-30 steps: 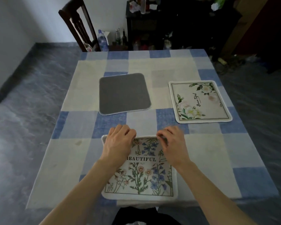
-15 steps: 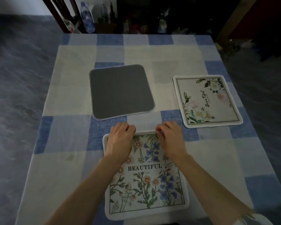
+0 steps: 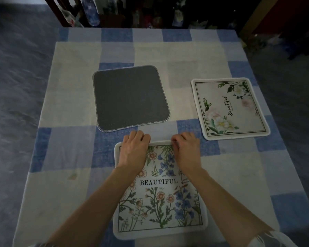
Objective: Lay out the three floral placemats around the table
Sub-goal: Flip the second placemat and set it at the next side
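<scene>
1. As you look down, your left hand (image 3: 134, 152) and right hand (image 3: 186, 152) sit side by side at the far edge of the near placemat (image 3: 161, 198), with the fingers curled over that edge and gripping it.
2. It lies flat, flowers up, on the checked tablecloth (image 3: 70, 157) at your side.
3. A second floral placemat (image 3: 230, 107) lies face up on the right.
4. The grey placemat (image 3: 130, 98) lies just beyond your hands, with no print showing.

Bare: left hand (image 3: 134, 152), right hand (image 3: 186, 152), forearms. Pale right sleeve (image 3: 270, 238) at elbow; sliver of pale left sleeve (image 3: 37, 244).
</scene>
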Demonstrator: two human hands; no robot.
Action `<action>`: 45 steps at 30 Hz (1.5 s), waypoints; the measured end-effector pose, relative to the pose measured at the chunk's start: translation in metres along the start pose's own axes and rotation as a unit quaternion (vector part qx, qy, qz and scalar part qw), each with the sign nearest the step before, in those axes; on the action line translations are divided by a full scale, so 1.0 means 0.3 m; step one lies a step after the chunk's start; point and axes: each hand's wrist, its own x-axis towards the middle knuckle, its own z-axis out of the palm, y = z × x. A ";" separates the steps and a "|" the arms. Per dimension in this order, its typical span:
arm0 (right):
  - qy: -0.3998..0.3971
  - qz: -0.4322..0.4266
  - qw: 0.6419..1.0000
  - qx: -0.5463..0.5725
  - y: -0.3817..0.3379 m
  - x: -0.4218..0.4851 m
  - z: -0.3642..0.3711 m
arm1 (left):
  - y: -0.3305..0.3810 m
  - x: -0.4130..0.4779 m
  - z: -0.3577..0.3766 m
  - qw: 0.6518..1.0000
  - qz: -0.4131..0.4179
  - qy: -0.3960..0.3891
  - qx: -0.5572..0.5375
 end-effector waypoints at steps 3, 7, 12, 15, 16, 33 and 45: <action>0.000 -0.006 1.000 -0.001 0.003 -0.029 0.000 | -0.002 -0.010 0.000 0.999 -0.008 -0.011 -0.029; -0.006 -0.008 1.000 0.013 0.014 -0.063 -0.020 | 0.009 -0.042 -0.026 0.999 -0.016 -0.039 -0.024; 0.004 -0.020 1.000 0.019 0.038 -0.119 -0.066 | 0.050 -0.109 -0.067 0.999 -0.033 -0.028 -0.031; 0.008 -0.026 0.999 0.040 0.056 -0.166 -0.091 | 0.071 -0.171 -0.091 0.999 -0.042 -0.019 -0.027; 0.005 -0.029 0.999 0.042 0.061 -0.185 -0.097 | 0.077 -0.195 -0.097 0.998 -0.046 -0.015 -0.025; -0.086 -0.034 0.995 0.032 0.070 -0.612 -0.024 | 0.135 -0.594 -0.031 0.994 -0.026 -0.103 -0.023; -0.158 -0.029 0.986 0.054 0.046 -0.783 0.017 | 0.122 -0.741 0.036 0.979 0.078 -0.184 -0.037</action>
